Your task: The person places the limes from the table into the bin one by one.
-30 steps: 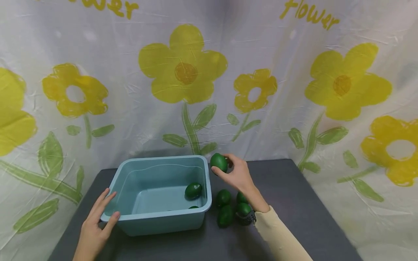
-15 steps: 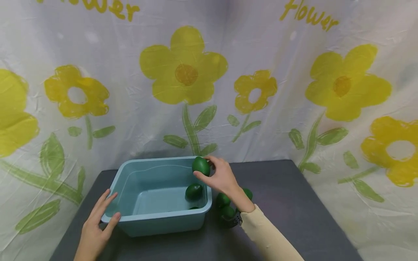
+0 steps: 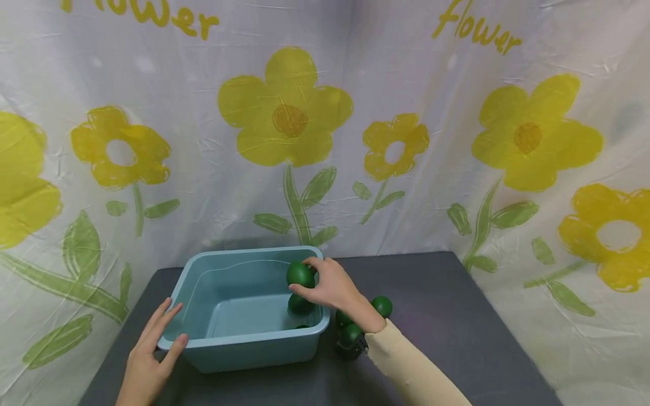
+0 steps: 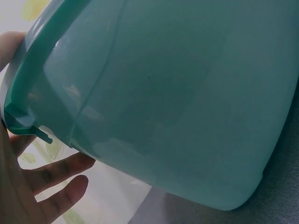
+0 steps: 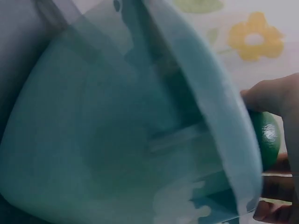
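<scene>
white flowered sheeting (image 3: 406, 67) behind; dark grey desk (image 3: 447, 338); blue tub (image 3: 254, 355) on desk; left hand (image 3: 147, 355), fingers extended and spread, at tub's left rim; right hand (image 3: 330, 285) pinching green fruit (image 3: 299, 274) over tub's right end; second fruit (image 3: 299, 306) inside tub; more fruits (image 3: 382, 306) right of tub

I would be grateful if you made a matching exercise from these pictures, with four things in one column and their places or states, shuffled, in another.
Things
1. Light-blue rectangular plastic tub
2. Highest glossy green rounded fruit in the head view
3. Person's left hand
4. White sheet with yellow flowers

Places or states
A. Hanging behind the table
B. At the tub's left end, fingers spread
C. Held between the right hand's thumb and fingers
D. Standing on the dark-grey table

Pairs: 1-D, 2-C, 3-B, 4-A
</scene>
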The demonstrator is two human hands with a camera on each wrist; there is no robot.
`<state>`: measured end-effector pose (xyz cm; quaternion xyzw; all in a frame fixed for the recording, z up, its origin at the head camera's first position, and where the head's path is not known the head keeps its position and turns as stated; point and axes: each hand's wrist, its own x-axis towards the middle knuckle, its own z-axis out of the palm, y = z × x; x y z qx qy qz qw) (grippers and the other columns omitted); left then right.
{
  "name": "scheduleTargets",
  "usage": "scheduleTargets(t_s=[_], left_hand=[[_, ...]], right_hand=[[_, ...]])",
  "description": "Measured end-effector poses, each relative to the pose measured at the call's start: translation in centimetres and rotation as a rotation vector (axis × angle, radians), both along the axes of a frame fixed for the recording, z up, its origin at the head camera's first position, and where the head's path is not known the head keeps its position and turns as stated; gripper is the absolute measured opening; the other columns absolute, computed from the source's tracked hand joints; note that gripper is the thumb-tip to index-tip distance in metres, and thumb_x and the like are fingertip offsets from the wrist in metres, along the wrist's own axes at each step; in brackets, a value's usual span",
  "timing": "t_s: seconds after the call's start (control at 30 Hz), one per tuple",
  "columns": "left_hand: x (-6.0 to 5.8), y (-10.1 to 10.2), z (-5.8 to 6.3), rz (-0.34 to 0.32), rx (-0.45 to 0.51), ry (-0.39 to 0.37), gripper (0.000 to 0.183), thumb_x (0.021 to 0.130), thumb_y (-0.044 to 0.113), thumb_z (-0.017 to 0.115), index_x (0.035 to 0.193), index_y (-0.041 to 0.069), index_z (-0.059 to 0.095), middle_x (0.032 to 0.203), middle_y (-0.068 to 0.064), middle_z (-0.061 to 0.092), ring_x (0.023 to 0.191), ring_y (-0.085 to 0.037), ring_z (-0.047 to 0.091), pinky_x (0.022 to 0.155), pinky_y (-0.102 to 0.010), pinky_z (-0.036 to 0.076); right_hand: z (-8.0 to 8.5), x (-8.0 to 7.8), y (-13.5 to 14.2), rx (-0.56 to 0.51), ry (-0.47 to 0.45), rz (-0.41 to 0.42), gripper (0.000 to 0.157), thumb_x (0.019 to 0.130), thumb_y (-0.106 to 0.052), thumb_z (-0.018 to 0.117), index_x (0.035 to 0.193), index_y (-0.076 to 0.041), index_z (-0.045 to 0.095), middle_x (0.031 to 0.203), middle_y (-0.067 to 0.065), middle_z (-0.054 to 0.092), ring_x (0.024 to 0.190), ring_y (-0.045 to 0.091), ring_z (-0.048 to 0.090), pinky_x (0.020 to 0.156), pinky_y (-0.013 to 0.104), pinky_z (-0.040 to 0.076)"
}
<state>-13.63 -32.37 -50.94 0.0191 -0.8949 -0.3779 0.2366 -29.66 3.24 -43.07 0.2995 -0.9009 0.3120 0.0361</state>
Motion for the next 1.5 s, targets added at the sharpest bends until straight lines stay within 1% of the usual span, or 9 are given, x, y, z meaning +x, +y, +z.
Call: scheduleTargets(t_s=[0.1,0.23,0.43,0.53,0.73,1.0,1.2,1.33,1.5], left_hand=[[0.0,0.0,0.0,0.002,0.004,0.002,0.06,0.104,0.026,0.071,0.16,0.025,0.05,0.173,-0.005,0.031,0.15,0.013,0.015,0.1,-0.082,0.034],[0.0,0.0,0.1,0.005,0.01,0.002,0.06,0.104,0.026,0.071,0.16,0.024,0.05,0.173,-0.005,0.031,0.151,0.012,0.015,0.102,-0.082,0.033],[-0.2,0.2,0.2,0.011,0.015,0.004,0.06,0.103,0.024,0.071,0.159,0.022,0.051,0.172,-0.01,0.032,0.151,0.012,0.015,0.107,-0.082,0.03],[-0.2,0.3,0.2,0.008,0.019,0.007,0.06,0.103,0.024,0.071,0.159,0.021,0.051,0.172,-0.009,0.032,0.151,0.012,0.015,0.107,-0.082,0.03],[-0.2,0.2,0.1,-0.004,0.027,0.012,0.06,0.104,0.023,0.071,0.16,0.022,0.05,0.172,-0.01,0.032,0.152,0.011,0.015,0.108,-0.082,0.029],[-0.1,0.2,0.2,0.01,0.012,-0.008,0.06,0.104,0.025,0.071,0.16,0.024,0.049,0.172,-0.01,0.032,0.153,0.01,0.014,0.103,-0.082,0.032],[0.0,0.2,0.1,0.012,0.012,0.0,0.06,0.103,0.024,0.071,0.16,0.023,0.05,0.173,-0.008,0.031,0.151,0.012,0.015,0.105,-0.082,0.032],[0.1,0.3,0.1,0.008,0.016,0.005,0.06,0.103,0.023,0.071,0.16,0.023,0.05,0.173,-0.008,0.032,0.151,0.013,0.015,0.107,-0.081,0.031],[0.1,0.3,0.0,0.007,0.019,0.003,0.061,0.103,0.023,0.072,0.16,0.024,0.05,0.173,-0.007,0.031,0.151,0.012,0.016,0.106,-0.081,0.032]], right_hand=[[-0.1,-0.2,-0.3,0.057,0.008,0.025,0.063,0.094,-0.054,0.074,0.138,-0.01,0.068,0.109,0.007,0.072,0.095,0.022,0.062,0.069,0.031,0.052],[0.0,-0.4,-0.7,0.146,0.041,0.032,0.061,0.094,-0.054,0.075,0.138,-0.012,0.069,0.107,0.005,0.073,0.097,0.023,0.062,0.066,0.029,0.052],[-0.1,-0.7,-1.0,0.31,0.18,0.052,0.059,0.091,-0.054,0.078,0.134,-0.014,0.072,0.099,0.002,0.076,0.091,0.021,0.058,0.067,0.03,0.05],[-0.2,-0.9,-1.0,0.351,0.223,0.054,0.058,0.09,-0.056,0.078,0.131,-0.014,0.073,0.095,0.001,0.077,0.088,0.02,0.056,0.067,0.03,0.049],[0.0,-0.8,-0.8,0.299,0.178,0.058,0.056,0.091,-0.053,0.079,0.13,-0.014,0.074,0.091,-0.003,0.076,0.087,0.018,0.056,0.068,0.029,0.047],[-0.1,-0.6,-0.5,0.246,0.139,0.073,0.052,0.092,-0.05,0.079,0.132,-0.017,0.073,0.101,-0.001,0.075,0.09,0.018,0.056,0.071,0.03,0.048],[-0.3,-0.3,-0.1,0.18,0.141,0.086,0.05,0.092,-0.048,0.079,0.132,-0.018,0.072,0.106,-0.001,0.075,0.093,0.018,0.056,0.073,0.03,0.048],[-0.2,-0.1,0.2,0.135,0.138,0.086,0.052,0.092,-0.048,0.079,0.134,-0.017,0.071,0.111,0.0,0.074,0.099,0.02,0.059,0.078,0.035,0.052],[-0.1,0.1,0.9,0.078,0.12,0.065,0.054,0.093,-0.047,0.078,0.137,-0.018,0.068,0.119,0.004,0.072,0.111,0.024,0.062,0.09,0.045,0.055]])
